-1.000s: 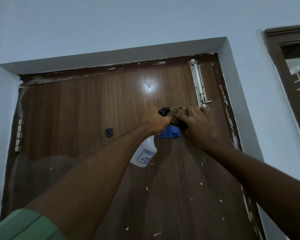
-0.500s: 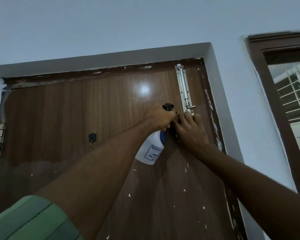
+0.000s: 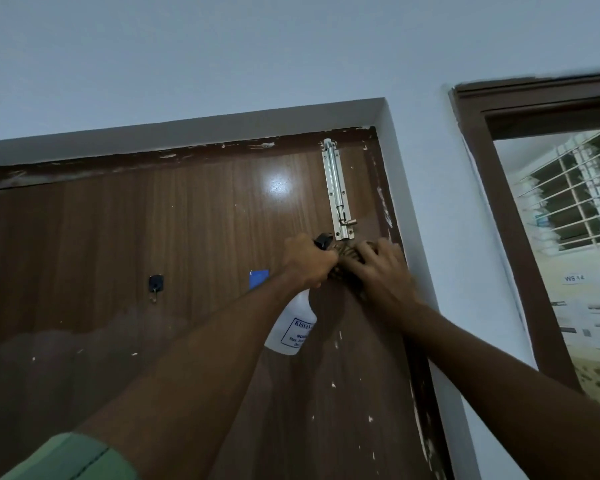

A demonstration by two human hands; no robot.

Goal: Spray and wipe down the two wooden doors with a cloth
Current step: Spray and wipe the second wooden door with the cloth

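A brown wooden door (image 3: 194,237) with white paint flecks fills the view. My left hand (image 3: 307,261) grips the neck of a white spray bottle (image 3: 293,330) with a black nozzle (image 3: 323,241), held up against the door. My right hand (image 3: 378,268) presses a dark patterned cloth (image 3: 343,258) flat on the door just below the silver tower bolt (image 3: 338,192), fingers spread over it. Most of the cloth is hidden under the two hands.
A small black hook (image 3: 155,284) and a blue patch (image 3: 259,278) sit on the door left of my hands. White wall (image 3: 426,188) frames the door. A second brown frame (image 3: 499,216) with a barred window (image 3: 568,195) stands at the right.
My view has swung right, so the door sits further left and the right-hand frame shows more. Both hands with bottle and cloth moved right, to just under the bolt.
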